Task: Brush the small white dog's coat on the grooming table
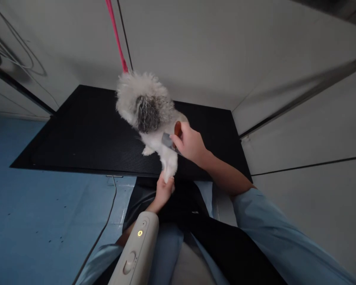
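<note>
A fluffy white dog [142, 87] with one dark grey ear is on a black grooming table [77, 138]. My left hand [164, 188] is closed round the paw of the dog's front leg [169, 162], which stretches out past the table's near edge. My right hand [191, 144] grips a slicker brush [167, 139] with a brown handle and a grey head. The brush head lies against the fur at the top of that leg. Its bristles are hidden. Below my hands, in front of my body, is a white hair dryer [138, 253] with a lit yellow button.
A pink strap [116, 35] runs up from the dog's neck, beside a thin dark cord. Grey walls [210, 47] stand behind and to the right of the table. At the left, a cable [106, 221] hangs above the blue floor [47, 213].
</note>
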Tool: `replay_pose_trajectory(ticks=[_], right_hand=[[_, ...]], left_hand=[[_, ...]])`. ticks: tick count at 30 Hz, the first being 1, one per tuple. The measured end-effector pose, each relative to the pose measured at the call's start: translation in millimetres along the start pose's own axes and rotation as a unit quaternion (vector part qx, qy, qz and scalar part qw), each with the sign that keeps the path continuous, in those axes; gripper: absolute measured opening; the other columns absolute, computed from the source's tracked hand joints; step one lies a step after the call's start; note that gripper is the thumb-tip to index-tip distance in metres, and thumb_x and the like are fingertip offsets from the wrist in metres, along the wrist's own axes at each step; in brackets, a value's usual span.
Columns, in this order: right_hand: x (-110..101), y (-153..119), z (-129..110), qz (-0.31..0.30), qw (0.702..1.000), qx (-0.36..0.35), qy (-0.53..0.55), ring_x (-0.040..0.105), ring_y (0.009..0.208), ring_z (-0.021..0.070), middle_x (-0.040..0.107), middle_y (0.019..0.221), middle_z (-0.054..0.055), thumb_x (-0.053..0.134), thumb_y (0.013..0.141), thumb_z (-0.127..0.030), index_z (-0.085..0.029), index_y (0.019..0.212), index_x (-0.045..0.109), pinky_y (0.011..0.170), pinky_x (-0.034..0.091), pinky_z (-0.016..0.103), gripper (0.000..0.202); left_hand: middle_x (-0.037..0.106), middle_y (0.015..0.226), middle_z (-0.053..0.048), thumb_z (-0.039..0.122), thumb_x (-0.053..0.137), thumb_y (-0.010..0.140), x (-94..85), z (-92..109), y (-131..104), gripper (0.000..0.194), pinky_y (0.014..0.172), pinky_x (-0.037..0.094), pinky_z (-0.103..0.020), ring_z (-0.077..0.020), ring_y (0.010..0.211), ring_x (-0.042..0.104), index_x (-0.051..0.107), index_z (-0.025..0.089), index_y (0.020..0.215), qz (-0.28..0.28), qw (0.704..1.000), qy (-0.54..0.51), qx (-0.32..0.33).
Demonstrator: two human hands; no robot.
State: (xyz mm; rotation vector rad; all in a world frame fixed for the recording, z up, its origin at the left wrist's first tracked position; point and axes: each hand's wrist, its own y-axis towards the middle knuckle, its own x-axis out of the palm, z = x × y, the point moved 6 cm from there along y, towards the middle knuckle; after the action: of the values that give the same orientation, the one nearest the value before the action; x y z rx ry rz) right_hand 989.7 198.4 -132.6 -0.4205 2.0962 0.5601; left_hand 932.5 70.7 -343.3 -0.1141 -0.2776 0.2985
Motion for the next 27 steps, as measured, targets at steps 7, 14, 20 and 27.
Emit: replay_pose_trajectory(ticks=[7,14,20,27], right_hand=[[16.0,-26.7,33.8,0.055,0.985,0.058,0.152,0.066,0.073,0.0187,0.068,0.083,0.003,0.066,0.089,-0.037,-0.022,0.098,0.052,0.07,0.053,0.031,0.022],[66.8,-49.0,44.7,0.072,0.92,0.026,0.384,0.068,0.076,0.0164,0.065,0.084,0.0,0.068,0.084,-0.045,-0.022,0.101,0.053,0.074,0.057,0.031,0.033],[81.9,-40.1,44.1,0.058,0.887,-0.033,0.457,0.07,0.088,0.019,0.067,0.092,0.003,0.069,0.084,-0.05,-0.023,0.099,0.051,0.087,0.057,0.037,0.036],[67.6,-26.5,60.1,0.154,0.862,-0.004,0.483,0.07,0.092,0.0186,0.065,0.093,0.003,0.063,0.084,-0.058,-0.024,0.098,0.044,0.095,0.055,0.039,0.041]], left_hand=[[0.033,0.046,0.008,0.063,0.07,0.084,-28.3,17.0,-8.0,0.058,0.032,0.025,-0.017,-0.0035,0.033,0.023,0.037,0.021,0.062,-0.099,0.929,-0.296,-0.198],[0.025,0.045,0.007,0.036,0.033,0.11,-58.1,37.8,-17.8,0.06,0.031,0.023,-0.013,-0.0019,0.03,0.019,0.018,0.021,0.054,-0.092,0.841,-0.463,-0.264],[0.017,0.044,0.008,0.034,0.037,0.109,-77.6,35.8,-22.7,0.061,0.03,0.015,-0.009,-0.0008,0.031,0.004,0.012,0.02,0.056,-0.058,0.884,-0.408,-0.221],[-0.001,0.048,0.009,0.046,0.033,0.108,-98.5,30.4,-22.2,0.062,0.033,0.006,-0.017,-0.0055,0.042,-0.011,0.016,0.02,0.055,-0.08,0.957,-0.21,-0.184]])
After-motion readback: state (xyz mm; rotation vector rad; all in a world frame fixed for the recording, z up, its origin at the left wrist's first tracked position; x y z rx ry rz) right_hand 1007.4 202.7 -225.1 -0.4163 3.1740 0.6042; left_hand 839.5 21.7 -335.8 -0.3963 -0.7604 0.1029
